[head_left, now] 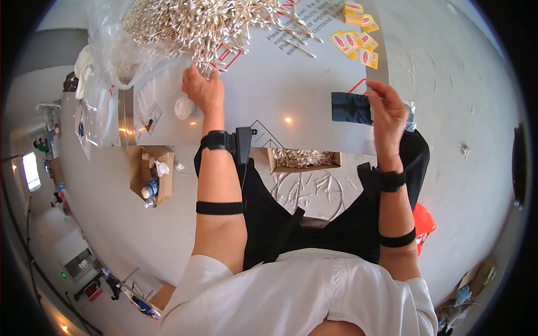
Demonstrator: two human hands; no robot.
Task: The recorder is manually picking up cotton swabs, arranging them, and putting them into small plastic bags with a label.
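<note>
A large heap of cotton swabs [190, 25] covers the far left of the grey tabletop [280, 84]. At the heap's near edge my left hand [205, 92] is closed, thumb and fingertips pinching swabs there. My right hand [388, 115] is curled above the table's right edge. Small white tips like swab ends show beside its palm; the fingers hide most of what they hold. Under and left of that hand lies a dark blue-black sheet [348, 106]. Crinkled clear plastic [411, 115] shows past its other side. A small white round lid or dish [184, 107] rests near my left wrist.
Yellow-and-white packets [352, 43] lie at the far right. A clear plastic bag [103, 73] stands by the heap on the left. Below the near edge are a box of swabs [304, 159] and a cardboard box with bottles [159, 179]. Loose swabs litter the floor.
</note>
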